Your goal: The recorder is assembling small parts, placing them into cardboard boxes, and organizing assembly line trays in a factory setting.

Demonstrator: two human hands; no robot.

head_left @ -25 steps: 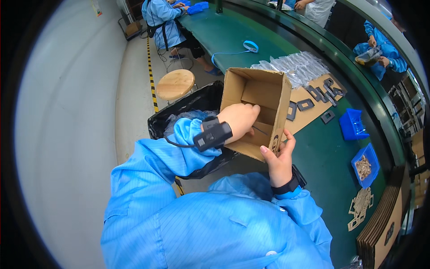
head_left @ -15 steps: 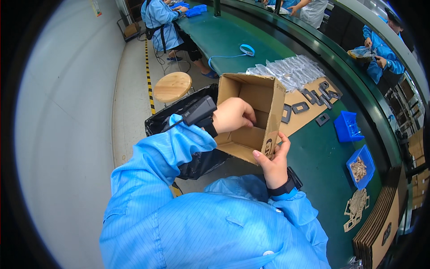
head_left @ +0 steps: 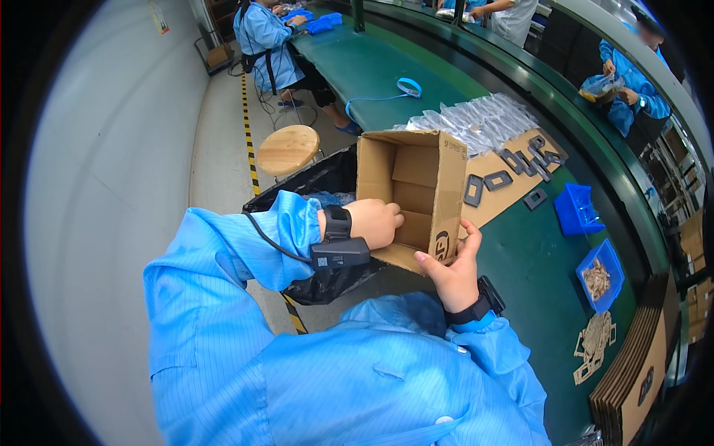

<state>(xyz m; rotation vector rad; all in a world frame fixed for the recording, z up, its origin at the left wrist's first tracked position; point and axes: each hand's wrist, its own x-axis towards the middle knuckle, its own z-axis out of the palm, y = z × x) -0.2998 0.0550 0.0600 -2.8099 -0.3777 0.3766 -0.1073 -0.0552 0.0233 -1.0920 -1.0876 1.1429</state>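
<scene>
An open brown cardboard box (head_left: 416,175) is tilted toward me at the table's left edge, its inside bare. My right hand (head_left: 455,275) grips its near right corner, thumb on the near side and fingers round the right wall. My left hand (head_left: 374,221) is closed at the box's near left edge, fingers curled over the rim into the box; the fingertips are partly hidden. Each wrist wears a black strap with a small device.
Left of the box stands a bin lined with a black bag (head_left: 320,186), near a wooden stool (head_left: 288,150). The green table (head_left: 513,275) bears clear plastic bags (head_left: 476,119), black frames (head_left: 498,180), blue bins (head_left: 599,276) and stacked flat cardboard (head_left: 632,364). Co-workers sit farther off.
My left hand has drawn back from inside the box toward its near left edge, and its wrist has turned. The box has tipped slightly; my right hand keeps its grip.
</scene>
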